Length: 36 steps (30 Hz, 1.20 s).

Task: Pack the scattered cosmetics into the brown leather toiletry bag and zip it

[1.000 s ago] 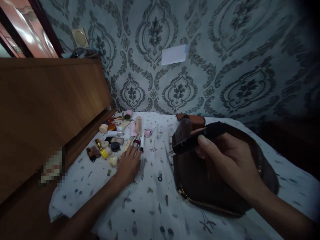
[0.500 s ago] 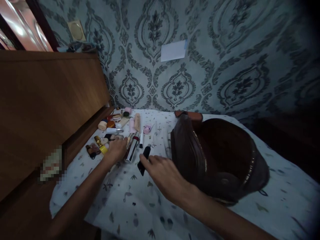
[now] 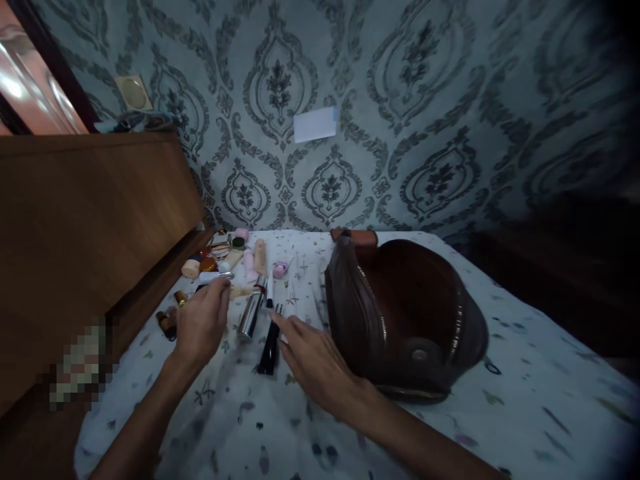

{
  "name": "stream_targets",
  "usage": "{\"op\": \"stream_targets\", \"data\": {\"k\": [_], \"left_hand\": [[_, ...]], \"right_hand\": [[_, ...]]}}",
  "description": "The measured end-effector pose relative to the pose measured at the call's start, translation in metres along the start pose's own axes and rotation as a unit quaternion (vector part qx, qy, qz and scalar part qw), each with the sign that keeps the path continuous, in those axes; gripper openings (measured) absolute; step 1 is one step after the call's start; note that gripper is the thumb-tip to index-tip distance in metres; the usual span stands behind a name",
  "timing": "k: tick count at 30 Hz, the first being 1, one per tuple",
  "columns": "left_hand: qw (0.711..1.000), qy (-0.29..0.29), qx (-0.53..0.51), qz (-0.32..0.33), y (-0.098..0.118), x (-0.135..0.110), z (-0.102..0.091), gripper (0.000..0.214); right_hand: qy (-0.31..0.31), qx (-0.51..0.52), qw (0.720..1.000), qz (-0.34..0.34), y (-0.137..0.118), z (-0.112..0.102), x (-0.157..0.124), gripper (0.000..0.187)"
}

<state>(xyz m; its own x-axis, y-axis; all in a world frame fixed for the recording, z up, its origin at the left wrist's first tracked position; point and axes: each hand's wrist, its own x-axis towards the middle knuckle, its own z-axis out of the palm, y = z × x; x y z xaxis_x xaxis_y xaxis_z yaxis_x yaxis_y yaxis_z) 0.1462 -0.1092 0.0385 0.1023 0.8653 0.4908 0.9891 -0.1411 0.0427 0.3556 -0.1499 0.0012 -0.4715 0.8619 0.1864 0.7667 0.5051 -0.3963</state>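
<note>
My left hand [image 3: 203,323] is over the cosmetics at the left, its fingers curled together. Whatever they may hold is hidden. A beige slim item [image 3: 241,291] shows just beyond its fingertips. My right hand [image 3: 317,363] has its fingers stretched out beside a black tube [image 3: 270,350], fingertips at the tube's upper end. That tube lies on the patterned sheet. Left of it lies a silver cylinder [image 3: 250,315] with a red band, and above it a slim white tube [image 3: 270,291] with a black cap. A brown bag [image 3: 350,313] gapes wide beside my right hand.
Jars, tubes and small bottles cluster near the wooden panel [image 3: 100,207], among them a pink tube [image 3: 250,267] and a beige tube [image 3: 260,257]. A dark bottle [image 3: 167,325] lies at the left. The patterned wall [image 3: 330,190] bounds the back.
The black tube, held in my right hand before, now lies on the sheet beside the silver cylinder, and my right fingers have loosened. My left hand's fingers are more curled. The view has shifted.
</note>
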Motion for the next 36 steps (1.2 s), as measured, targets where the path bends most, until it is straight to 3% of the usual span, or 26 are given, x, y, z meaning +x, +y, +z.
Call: {"op": "stream_targets", "data": {"k": [2,4,8,12,16,19,22,26,31,36], "left_hand": [[0.988,0.106,-0.064,0.091,0.013,-0.007,-0.015,0.025],[0.966,0.144,-0.120,0.176,0.031,-0.011,-0.031,0.021],[0.943,0.153,-0.173,0.240,0.069,-0.014,-0.056,0.018],[0.925,0.150,-0.261,0.234,0.090,-0.016,-0.066,0.017],[0.886,0.105,-0.367,0.265,0.110,-0.007,-0.063,0.029],[0.874,0.084,-0.306,0.368,0.135,0.006,-0.046,0.025],[0.858,0.061,-0.229,0.456,0.155,0.016,-0.020,0.031],[0.855,0.046,-0.216,0.469,0.157,0.017,0.005,0.031],[0.862,0.040,-0.227,0.451,0.145,0.013,0.011,0.033],[0.864,0.034,-0.231,0.447,0.143,0.010,0.013,0.034]], "right_hand": [[0.084,0.045,0.995,-0.013,-0.010,-0.021,-0.004,0.051],[0.115,0.067,0.990,-0.047,-0.019,-0.041,-0.007,0.052],[0.162,0.013,0.985,-0.051,-0.021,-0.065,-0.016,0.027],[0.251,-0.006,0.964,-0.086,-0.007,-0.084,-0.033,0.011],[0.407,0.117,0.904,-0.058,0.017,-0.119,-0.049,0.005],[0.473,0.164,0.866,0.009,0.044,-0.147,-0.056,0.010],[0.432,0.104,0.895,0.043,0.077,-0.168,-0.059,0.012],[0.331,-0.018,0.939,0.096,0.111,-0.182,-0.062,0.011],[0.190,-0.121,0.956,0.186,0.129,-0.182,-0.060,0.010],[0.104,-0.186,0.960,0.180,0.132,-0.177,-0.054,0.003]]}}
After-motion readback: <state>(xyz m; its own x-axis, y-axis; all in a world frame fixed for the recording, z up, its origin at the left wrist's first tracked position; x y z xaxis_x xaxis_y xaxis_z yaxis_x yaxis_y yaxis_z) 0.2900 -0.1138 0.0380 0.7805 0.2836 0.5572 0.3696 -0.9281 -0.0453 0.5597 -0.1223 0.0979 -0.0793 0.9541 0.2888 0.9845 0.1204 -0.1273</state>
